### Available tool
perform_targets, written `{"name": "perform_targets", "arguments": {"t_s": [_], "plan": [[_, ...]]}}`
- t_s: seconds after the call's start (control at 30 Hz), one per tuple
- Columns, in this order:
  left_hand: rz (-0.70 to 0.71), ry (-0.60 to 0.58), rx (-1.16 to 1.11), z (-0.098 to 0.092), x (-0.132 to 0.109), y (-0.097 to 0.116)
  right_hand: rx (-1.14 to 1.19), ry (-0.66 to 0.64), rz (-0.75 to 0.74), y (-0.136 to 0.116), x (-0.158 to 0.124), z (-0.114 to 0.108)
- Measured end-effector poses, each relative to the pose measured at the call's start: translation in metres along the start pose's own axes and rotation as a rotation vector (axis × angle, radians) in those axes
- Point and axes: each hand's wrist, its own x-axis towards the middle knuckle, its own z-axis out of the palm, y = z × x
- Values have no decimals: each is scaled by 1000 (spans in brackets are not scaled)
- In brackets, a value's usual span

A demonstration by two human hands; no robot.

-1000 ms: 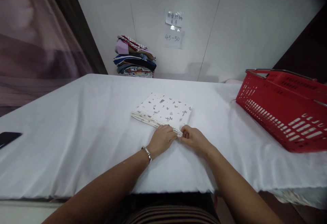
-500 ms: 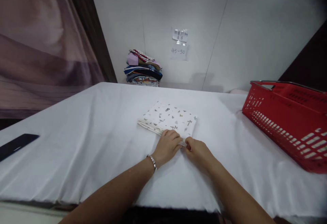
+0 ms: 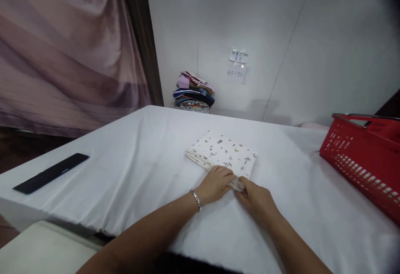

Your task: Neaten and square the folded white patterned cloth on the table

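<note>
A folded white cloth (image 3: 226, 149) with small grey and beige prints, palm trees among them, lies flat on the white-covered table (image 3: 162, 153). Its stacked layers show along the near left edge. My left hand (image 3: 217, 182), with a silver bracelet at the wrist, grips this near edge, fingers bent over the top. Just beside it, my right hand (image 3: 258, 197) pinches the near right corner between thumb and fingers. The corner's layers show between the two hands. The fingertips under the cloth are hidden.
A red plastic basket (image 3: 359, 165) stands at the table's right. On the left lies a flat black object (image 3: 51, 173). Folded fabrics (image 3: 193, 93) are stacked behind the far edge, by a wall with paper signs (image 3: 236, 74). A pinkish curtain (image 3: 62, 49) hangs at left.
The view has turned left, so everything sits further right in the picture. My right hand has shifted its hold at the cloth's corner, where more of the layered edge now shows.
</note>
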Motion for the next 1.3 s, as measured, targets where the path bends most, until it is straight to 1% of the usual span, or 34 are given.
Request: {"name": "perform_targets", "arguments": {"t_s": [0.1,0.17,0.23,0.3,0.4,0.47,0.5,0.53,0.57,0.67,0.7,0.73,0.77,0.87,0.93,1.0,1.13,1.23,1.3], "plan": [[-16,15,33,-12,-5,-19,-50,23,-35,1,-1,5],[-46,-5,56,-18,-8,-33,-78,25,-36,2,0,8],[-69,-30,63,-20,-11,-44,-99,21,-38,3,1,11],[-77,-28,64,-18,-12,-48,-112,17,-47,2,1,12],[-70,4,69,-14,-15,-48,-108,8,-53,1,0,11],[-70,23,66,-16,-17,-49,-91,-7,-38,1,-1,10],[-94,33,61,-18,-19,-51,-79,-15,-32,1,-1,10],[-152,47,49,-22,-22,-54,-66,-23,-27,1,-1,9],[-269,76,20,-27,-26,-58,-53,-30,-25,1,-2,9],[-786,208,-109,-44,-41,-77,-27,-45,-3,0,-2,8],[-929,239,-148,-48,-45,-83,-25,-51,9,-1,-2,7],[-1031,255,-183,-52,-50,-88,-25,-55,18,-2,-2,6],[-1093,251,-216,-54,-53,-93,-27,-57,24,-4,-2,5],[-1189,193,-385,-55,-53,-99,-40,-49,36,-7,-3,4],[-1225,166,-520,-51,-46,-98,-47,-43,46,-8,-3,4],[-1253,169,-631,-46,-38,-97,-51,-37,45,-7,-3,5],[-1320,244,-777,-37,-27,-98,-33,-18,22,-6,-3,4],[-1360,308,-874,-34,-25,-98,-23,7,44,-6,-3,2],[-1379,351,-940,-34,-25,-97,-17,-7,51,-6,-2,1]]}}
